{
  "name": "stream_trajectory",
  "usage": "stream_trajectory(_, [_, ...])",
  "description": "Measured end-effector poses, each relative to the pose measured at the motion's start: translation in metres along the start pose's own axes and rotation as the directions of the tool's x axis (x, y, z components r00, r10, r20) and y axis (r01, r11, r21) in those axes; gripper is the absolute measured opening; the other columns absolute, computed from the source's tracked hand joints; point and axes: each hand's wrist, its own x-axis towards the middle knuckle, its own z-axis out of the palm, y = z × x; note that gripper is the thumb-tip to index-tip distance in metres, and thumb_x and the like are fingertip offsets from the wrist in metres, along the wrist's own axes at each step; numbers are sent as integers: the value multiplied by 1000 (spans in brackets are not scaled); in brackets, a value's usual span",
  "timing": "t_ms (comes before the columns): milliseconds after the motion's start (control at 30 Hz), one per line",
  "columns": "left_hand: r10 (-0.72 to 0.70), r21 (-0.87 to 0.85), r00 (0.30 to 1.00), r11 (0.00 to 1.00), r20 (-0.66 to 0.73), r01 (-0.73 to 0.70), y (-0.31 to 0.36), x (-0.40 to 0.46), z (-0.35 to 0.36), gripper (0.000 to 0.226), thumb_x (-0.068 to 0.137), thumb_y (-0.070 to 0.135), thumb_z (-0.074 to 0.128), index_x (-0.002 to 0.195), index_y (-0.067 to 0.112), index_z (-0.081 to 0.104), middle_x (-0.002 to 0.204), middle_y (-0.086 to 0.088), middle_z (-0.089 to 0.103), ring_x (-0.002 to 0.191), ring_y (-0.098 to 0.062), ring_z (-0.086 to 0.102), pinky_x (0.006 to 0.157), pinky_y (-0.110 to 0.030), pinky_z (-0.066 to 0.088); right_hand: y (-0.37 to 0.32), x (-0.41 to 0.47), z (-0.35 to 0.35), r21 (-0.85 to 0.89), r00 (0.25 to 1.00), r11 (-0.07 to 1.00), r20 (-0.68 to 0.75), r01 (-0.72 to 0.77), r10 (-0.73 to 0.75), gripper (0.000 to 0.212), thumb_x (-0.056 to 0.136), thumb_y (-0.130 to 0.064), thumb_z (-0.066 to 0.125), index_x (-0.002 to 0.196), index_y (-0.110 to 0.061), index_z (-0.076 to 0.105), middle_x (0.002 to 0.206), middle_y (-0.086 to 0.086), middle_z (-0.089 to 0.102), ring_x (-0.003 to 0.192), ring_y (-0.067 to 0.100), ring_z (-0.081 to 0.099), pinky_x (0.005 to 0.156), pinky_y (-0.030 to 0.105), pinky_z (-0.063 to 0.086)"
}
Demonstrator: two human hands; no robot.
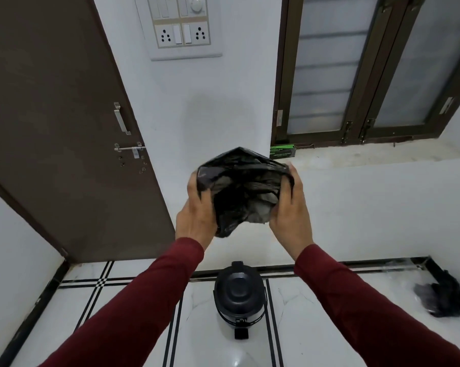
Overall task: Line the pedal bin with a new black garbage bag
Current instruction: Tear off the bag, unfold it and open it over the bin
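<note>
The left hand (pixel 197 215) curls its fingers around the left side of the crumpled black garbage bag (pixel 243 192), held up between both outstretched, red-sleeved arms. The right hand (pixel 289 207) grasps its right side. Below, the pedal bin (pixel 238 295) stands lid-closed on the floor (pixel 329 313) near the wall.

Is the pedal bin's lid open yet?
No, the pedal bin on the floor has its lid down while both hands hold the black bag above.
</note>
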Motion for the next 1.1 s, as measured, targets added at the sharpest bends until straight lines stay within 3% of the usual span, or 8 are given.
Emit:
stream_trajectory(100, [10, 181, 926, 980, 377, -84, -14, -16, 20, 68, 83, 3, 69, 146, 17, 46, 163, -8, 22, 84, -33, 67, 62, -46, 56, 17, -28, 8, -253, 868, 962, 495, 101, 39, 64, 87, -2, 57, 149, -12, 43, 159, 11, 38, 118, 33, 57, 87, 39, 56])
stream_trajectory(233, [-205, 240, 433, 970, 878, -29, -28, -24, 29, 60, 78, 15, 78, 135, 10, 60, 140, -13, 58, 109, -31, 71, 85, -37, 61, 29, -43, 6, -470, 310, 877, 823, -97, 475, 35, 79, -1, 55, 110, -3, 70, 110, 20, 70, 103, 36, 72, 78, 34, 57])
stream_trajectory(400, [-153, 0, 962, 988, 225, 157, -16, -7, 24, 65, 80, 5, 75, 139, 9, 48, 167, -8, 13, 88, -36, 68, 77, -46, 60, 32, -14, 9, -62, 933, 969, 260, -239, 247, 67, 81, -10, 63, 145, -6, 45, 153, 15, 42, 130, 30, 51, 106, 37, 49])
stream_trajectory(500, [-117, -16, 992, 993, 50, 118, -3, -7, 22, 78, 82, 4, 76, 150, 9, 39, 166, -12, 15, 90, -35, 66, 72, -48, 62, 23, -20, 5, -81, 991, 996, 131, 23, -13, 77, 83, 9, 56, 155, -7, 35, 162, 11, 28, 127, 27, 46, 101, 31, 47])
stream_trajectory(667, [-252, 255, 470, 965, 846, 58, -29, -27, 41, 77, 83, 28, 73, 151, 17, 37, 158, -8, 21, 114, -33, 66, 92, -39, 57, 16, -40, -9, -460, 135, 886, 884, 67, 448, 24, 78, 1, 68, 101, -3, 72, 91, 11, 72, 78, 25, 70, 71, 31, 54])
stream_trajectory(833, [-233, 51, 919, 972, 319, 229, -11, -5, 17, 67, 84, 13, 72, 144, 14, 43, 169, -4, 2, 94, -38, 66, 83, -49, 59, 30, -19, 12, -45, 852, 949, 430, -311, 299, 62, 77, -1, 63, 138, -7, 51, 149, 16, 47, 124, 31, 57, 99, 34, 52])
stream_trajectory(933, [-162, 114, 964, 983, 209, 141, -3, 4, 14, 87, 83, 8, 74, 156, 13, 28, 168, -9, 8, 93, -36, 63, 77, -51, 61, 33, -21, 12, -34, 971, 998, 231, -51, 58, 82, 76, 16, 55, 152, -8, 35, 166, 7, 21, 132, 26, 45, 104, 31, 49])
stream_trajectory(1100, [-208, 206, 508, 977, 836, 61, -16, -2, 24, 80, 82, 13, 74, 153, 15, 38, 157, -7, 19, 109, -32, 65, 77, -33, 63, 48, -32, 1, -445, 264, 896, 862, -17, 433, 38, 75, 1, 65, 112, -3, 71, 117, 19, 72, 94, 28, 70, 70, 30, 52])
